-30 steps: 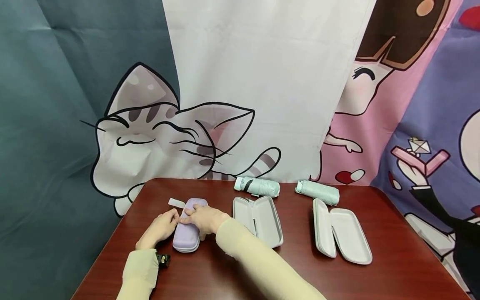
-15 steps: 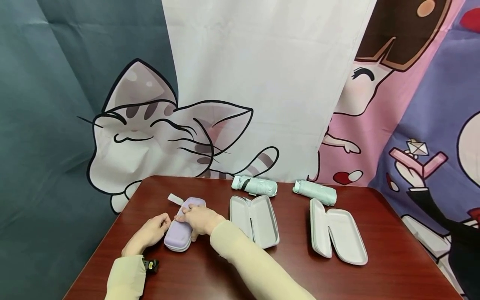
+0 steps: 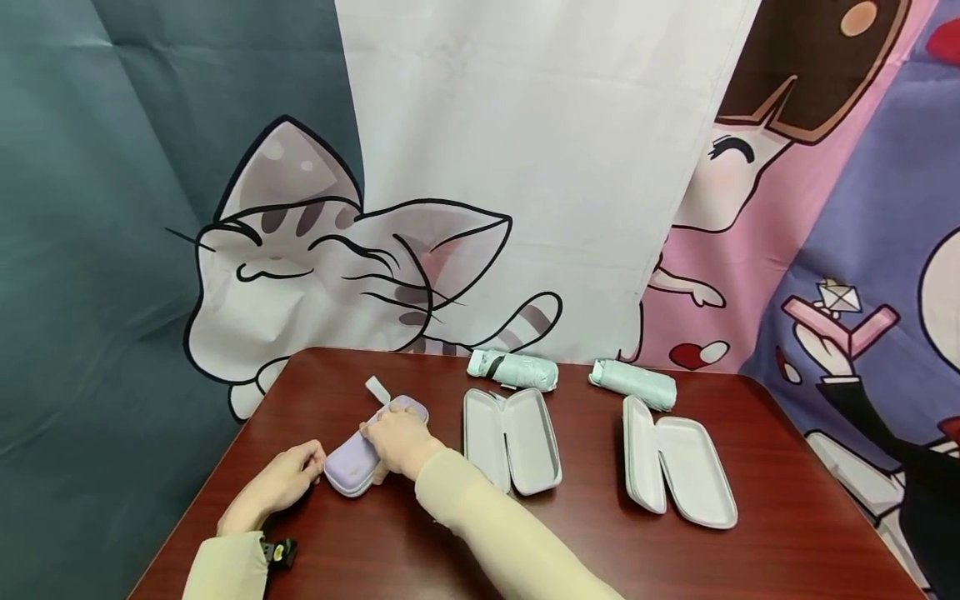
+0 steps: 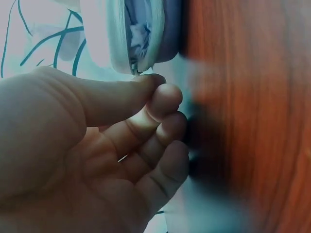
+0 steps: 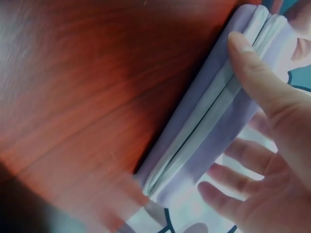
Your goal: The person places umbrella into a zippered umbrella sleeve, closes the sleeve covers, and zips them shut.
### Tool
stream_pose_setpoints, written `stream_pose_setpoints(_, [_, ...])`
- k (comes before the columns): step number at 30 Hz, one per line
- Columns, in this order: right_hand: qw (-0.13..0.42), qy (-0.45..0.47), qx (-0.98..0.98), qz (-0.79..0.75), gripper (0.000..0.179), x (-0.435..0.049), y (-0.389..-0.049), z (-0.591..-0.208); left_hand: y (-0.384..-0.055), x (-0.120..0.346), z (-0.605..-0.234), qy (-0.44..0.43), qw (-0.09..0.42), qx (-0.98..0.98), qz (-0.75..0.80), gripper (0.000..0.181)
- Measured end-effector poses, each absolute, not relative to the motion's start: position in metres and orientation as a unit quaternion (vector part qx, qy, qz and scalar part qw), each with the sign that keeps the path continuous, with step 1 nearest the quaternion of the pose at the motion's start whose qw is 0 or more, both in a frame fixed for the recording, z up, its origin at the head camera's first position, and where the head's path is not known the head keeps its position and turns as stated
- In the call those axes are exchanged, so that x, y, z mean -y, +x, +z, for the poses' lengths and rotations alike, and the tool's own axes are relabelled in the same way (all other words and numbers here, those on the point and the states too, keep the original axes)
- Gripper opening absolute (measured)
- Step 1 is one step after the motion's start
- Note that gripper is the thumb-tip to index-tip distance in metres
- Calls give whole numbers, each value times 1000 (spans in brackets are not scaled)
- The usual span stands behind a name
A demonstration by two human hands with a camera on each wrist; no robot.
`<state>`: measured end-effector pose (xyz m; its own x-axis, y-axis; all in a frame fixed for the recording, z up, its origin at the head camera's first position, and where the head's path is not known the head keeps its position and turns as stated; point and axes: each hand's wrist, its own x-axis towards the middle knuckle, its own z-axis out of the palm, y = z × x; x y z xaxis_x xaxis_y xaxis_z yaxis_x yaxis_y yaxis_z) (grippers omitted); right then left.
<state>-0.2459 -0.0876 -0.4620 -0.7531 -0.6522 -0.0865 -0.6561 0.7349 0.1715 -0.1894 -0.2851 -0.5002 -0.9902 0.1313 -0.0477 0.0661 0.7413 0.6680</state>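
Note:
A lavender zip-up case (image 3: pixel 348 463) lies slanted on the table, a white strap (image 3: pixel 378 390) at its far end. My right hand (image 3: pixel 401 440) grips it from above, its thumb (image 5: pixel 250 65) against the zipped side and the other fingers across the top. At the near end, my left hand (image 3: pixel 279 479) pinches the zipper pull between thumb and forefinger, the pull mostly hidden by the fingertips. In the left wrist view the zipper (image 4: pixel 135 68) stands parted at this end, and crumpled lavender fabric (image 4: pixel 140 36) shows in the gap.
On the brown table (image 3: pixel 570 558), a pale grey case (image 3: pixel 532 446) lies spread open right of my right hand. Another spread case (image 3: pixel 697 475) is farther right. Two mint-green folded umbrellas (image 3: pixel 517 371) (image 3: pixel 633 383) lie along the back edge, before a cartoon-printed cloth backdrop (image 3: pixel 570 183).
My left hand has moved left and nearer, pulling along the zipper. The lavender case has turned, its near end swinging left and its far end right, with my right hand still on it.

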Motion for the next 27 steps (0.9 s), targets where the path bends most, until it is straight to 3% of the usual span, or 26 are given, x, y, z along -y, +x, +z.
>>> stream_pose_setpoints(19, [-11, -212, -974, 83, 85, 117, -223, -471, -184, 291, -496, 31, 19, -961, 276, 13])
stream_pose_setpoints(27, [-21, -198, -976, 86, 80, 120, -223, -470, -186, 286, -492, 30, 5, -970, 242, 14])
